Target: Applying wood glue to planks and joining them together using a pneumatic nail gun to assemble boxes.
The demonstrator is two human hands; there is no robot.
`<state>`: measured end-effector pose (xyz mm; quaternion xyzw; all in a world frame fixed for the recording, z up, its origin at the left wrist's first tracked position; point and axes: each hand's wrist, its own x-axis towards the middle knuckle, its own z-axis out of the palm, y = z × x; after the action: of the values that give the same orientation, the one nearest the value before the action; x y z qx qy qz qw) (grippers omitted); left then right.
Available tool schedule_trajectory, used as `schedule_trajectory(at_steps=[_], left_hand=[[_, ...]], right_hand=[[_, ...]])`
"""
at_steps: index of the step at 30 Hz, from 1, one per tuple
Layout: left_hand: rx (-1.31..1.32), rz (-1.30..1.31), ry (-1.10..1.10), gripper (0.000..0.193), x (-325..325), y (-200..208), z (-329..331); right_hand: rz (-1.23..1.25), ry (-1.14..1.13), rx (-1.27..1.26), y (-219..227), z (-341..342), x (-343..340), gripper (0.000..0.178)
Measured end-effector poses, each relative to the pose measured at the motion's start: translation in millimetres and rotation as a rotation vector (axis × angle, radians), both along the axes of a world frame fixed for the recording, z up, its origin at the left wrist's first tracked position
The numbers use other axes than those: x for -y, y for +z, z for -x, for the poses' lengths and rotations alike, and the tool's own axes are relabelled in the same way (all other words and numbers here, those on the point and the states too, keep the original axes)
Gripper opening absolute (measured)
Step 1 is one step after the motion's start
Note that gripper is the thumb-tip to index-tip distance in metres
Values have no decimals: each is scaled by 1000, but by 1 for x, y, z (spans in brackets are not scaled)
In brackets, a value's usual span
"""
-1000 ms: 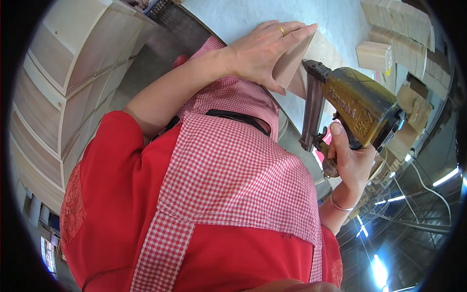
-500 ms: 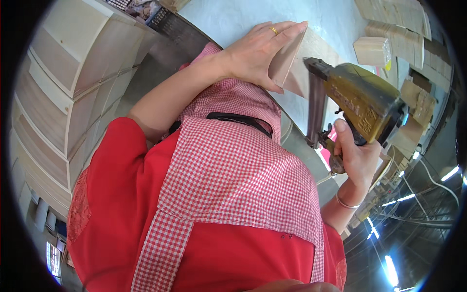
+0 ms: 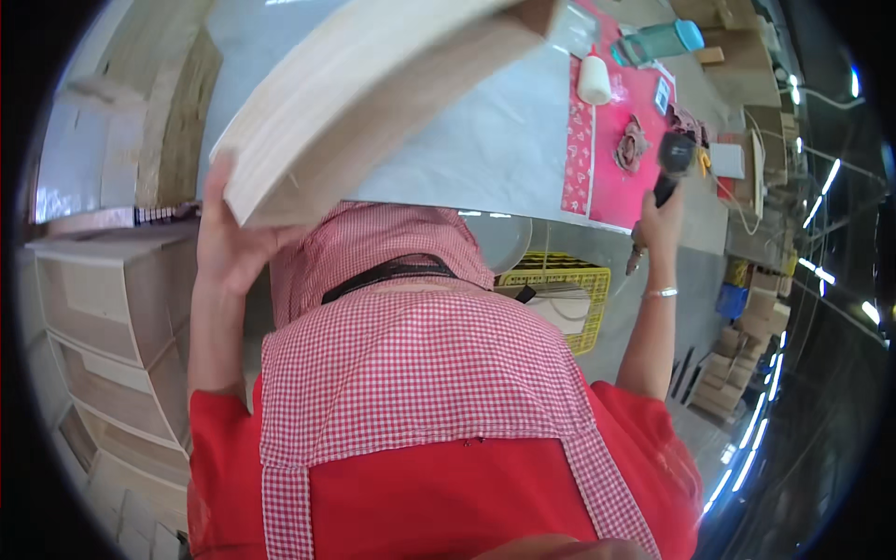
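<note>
A long pale wooden box frame (image 3: 327, 84) stretches across the table from near left to far middle, slightly blurred. My left hand (image 3: 231, 241) grips its near left end, thumb on one side and fingers on the other. The far end of the frame reaches the top edge of the view. Off to the right, my right hand (image 3: 661, 224) is wrapped around the handle of a nail gun (image 3: 676, 154), which points away from the frame. Much of the tool is hidden or foreshortened.
On the pale table (image 3: 467, 159) lies a pink sheet (image 3: 607, 187) with a white squeeze bottle (image 3: 594, 82), a teal bottle (image 3: 658, 43) and a crumpled rag (image 3: 632, 145). Wooden pieces (image 3: 177, 112) stand at left, above stacked wooden boxes (image 3: 98, 299). A yellow crate (image 3: 593, 289) sits below the table edge.
The nail gun has moved right, away from the wood. My left hand has shifted left and down and now holds the end of the long frame. The view has turned.
</note>
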<state>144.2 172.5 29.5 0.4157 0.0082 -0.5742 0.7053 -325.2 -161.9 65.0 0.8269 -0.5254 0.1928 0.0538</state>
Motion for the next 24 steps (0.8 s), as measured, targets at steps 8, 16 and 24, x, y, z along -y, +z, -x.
schedule_trajectory(at_steps=[8,16,24], left_hand=[[-438,127,-185,88,-7,-18,11],[-200,-190,-20,54,-45,-60,-12],[210,-426,154,35,-37,-21,3]], right_hand=[[-254,-504,-153,-70,47,25,56],[149,-94,-104,-35,27,83,54],[-499,-133,-348,-49,-11,198,43]])
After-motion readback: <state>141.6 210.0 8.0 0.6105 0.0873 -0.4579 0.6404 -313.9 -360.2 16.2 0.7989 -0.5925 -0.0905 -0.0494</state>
